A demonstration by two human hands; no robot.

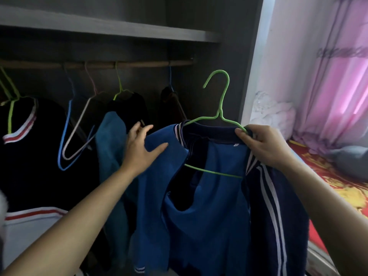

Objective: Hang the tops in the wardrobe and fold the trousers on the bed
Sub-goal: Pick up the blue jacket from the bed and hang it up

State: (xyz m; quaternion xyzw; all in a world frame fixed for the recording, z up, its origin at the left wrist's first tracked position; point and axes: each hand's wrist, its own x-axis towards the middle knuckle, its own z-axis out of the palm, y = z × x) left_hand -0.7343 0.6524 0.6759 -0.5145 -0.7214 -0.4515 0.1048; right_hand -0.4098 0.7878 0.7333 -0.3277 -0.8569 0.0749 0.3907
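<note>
A blue jacket point(211, 206) with navy sleeves and white stripes hangs on a green wire hanger point(219, 108), held in front of the open wardrobe. My right hand point(264, 146) pinches the jacket's collar and the hanger's right shoulder. My left hand point(143, 148) lies flat, fingers spread, on the jacket's left shoulder. The hanger's hook is free in the air, below and right of the wooden rail point(99, 64). The bed point(328, 176) with a red and yellow cover is at the right.
Several garments hang on the rail: a dark top with red and white trim point(25, 136) at left, a blue top point(111, 148), dark tops behind. Two empty hangers point(69, 136) hang between them. A shelf point(111, 26) runs above. Pink curtains point(328, 76) hang right.
</note>
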